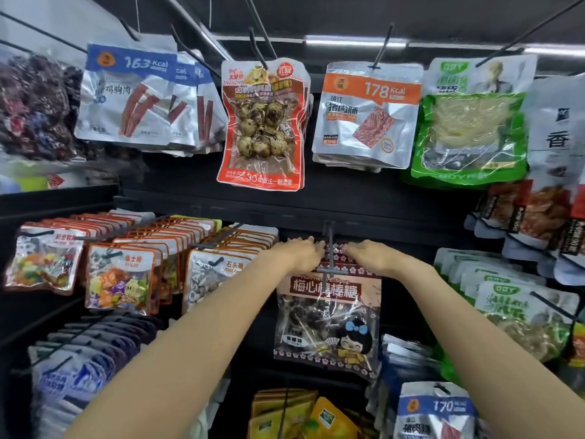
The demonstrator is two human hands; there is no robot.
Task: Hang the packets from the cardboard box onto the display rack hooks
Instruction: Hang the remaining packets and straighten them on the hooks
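Both gripping the lollipop packet [327,315] top edge on the hook [330,248]: left hand [299,253], right hand [368,255]; dark open gaps beside

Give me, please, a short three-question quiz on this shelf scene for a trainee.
1. True or false: both hands hold the top of the plum lollipop packet.
2. Which kcal figure is on the orange-banded packet: A 163, B 178, C 170?
3. Fill in: the hook runs between the left hand and the ____ hand.

Key: 1 true; 2 B; 3 right.
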